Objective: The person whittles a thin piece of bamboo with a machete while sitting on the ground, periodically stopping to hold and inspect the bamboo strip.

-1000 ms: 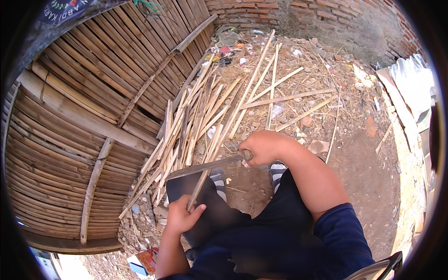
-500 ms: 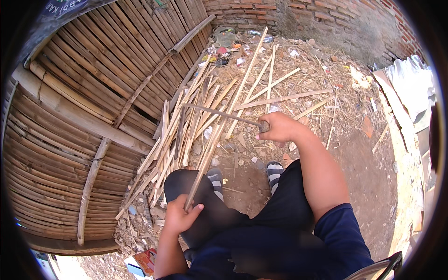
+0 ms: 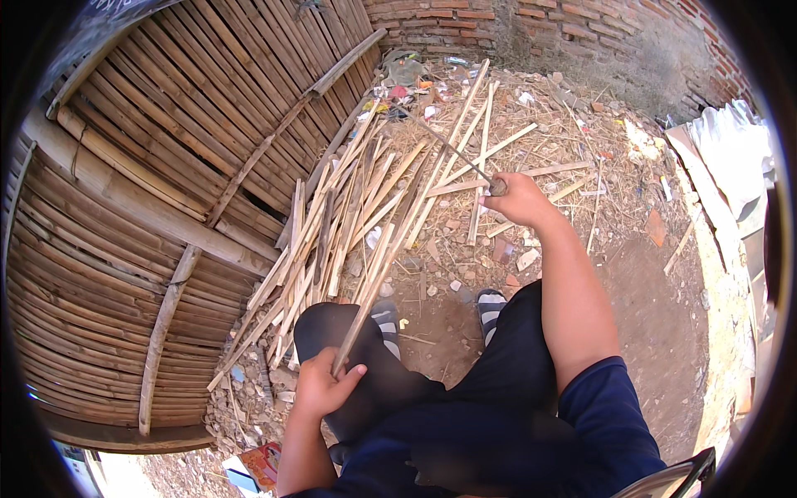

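While the left hand (image 3: pixel 322 387) grips the near end of a bamboo strip (image 3: pixel 378 274) at about 7 o'clock, fingers wrapped tight around it, the right hand (image 3: pixel 519 199) is lifted out toward 1 o'clock, fist closed on the handle of a long blade (image 3: pixel 444 145). The strip runs from the left hand over the knee (image 3: pixel 332 328) and up toward 12 o'clock, its far end lost among the pile (image 3: pixel 357 207) of split bamboo lying on the dirt beside the woven fence (image 3: pixel 166 166). The blade points away to 11 o'clock, well apart from the strip.

By my reading, the step in hand is the backswing between cuts: the strip is steadied on the knee and the blade is raised clear. The next stroke would call for bringing the edge down onto the strip ahead of the left hand, keeping those fingers well back.

Compared with a second ago, the right hand has gone from close above the knee out to arm's length, and the blade has swung off the strip. The left hand has barely shifted, and the two striped sandals (image 3: pixel 490 309) stay planted.
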Available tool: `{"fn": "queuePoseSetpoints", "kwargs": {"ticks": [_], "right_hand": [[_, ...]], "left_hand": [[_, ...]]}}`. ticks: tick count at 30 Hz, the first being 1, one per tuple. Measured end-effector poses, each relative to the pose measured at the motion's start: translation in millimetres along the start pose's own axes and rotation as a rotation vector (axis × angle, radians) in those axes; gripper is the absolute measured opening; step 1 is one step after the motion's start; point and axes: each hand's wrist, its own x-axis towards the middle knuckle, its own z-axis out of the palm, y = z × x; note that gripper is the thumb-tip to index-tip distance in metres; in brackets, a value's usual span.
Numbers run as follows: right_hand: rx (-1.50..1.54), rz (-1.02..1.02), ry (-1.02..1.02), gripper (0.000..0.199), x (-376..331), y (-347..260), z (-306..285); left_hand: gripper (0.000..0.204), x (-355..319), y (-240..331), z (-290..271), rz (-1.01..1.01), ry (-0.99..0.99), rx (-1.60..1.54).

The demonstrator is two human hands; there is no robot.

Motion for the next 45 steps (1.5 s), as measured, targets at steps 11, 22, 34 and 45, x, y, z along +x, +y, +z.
{"fn": "queuePoseSetpoints", "kwargs": {"ticks": [11,22,34,45], "right_hand": [[-0.304,-0.476,-0.516,0.054,-47.5,-64.0,55.9],[0.023,-0.066,-0.135,0.067,-1.7,-7.1,14.2],[-0.283,-0.602,-0.482,0.050,-48.6,-60.3,70.4],[0.027,-0.059,0.005,0.056,-6.7,5.7,-0.3]], "left_hand": [[0.033,-0.9,-2.5,1.5,-0.027,-0.011,0.009],[0.031,-1.1,-3.0,0.5,0.013,0.014,-0.003],[0.031,-3.7,-9.1,2.7,0.003,0.041,-0.020],[0.031,-2.0,-8.5,3.6,-0.005,0.020,-0.052]]}}
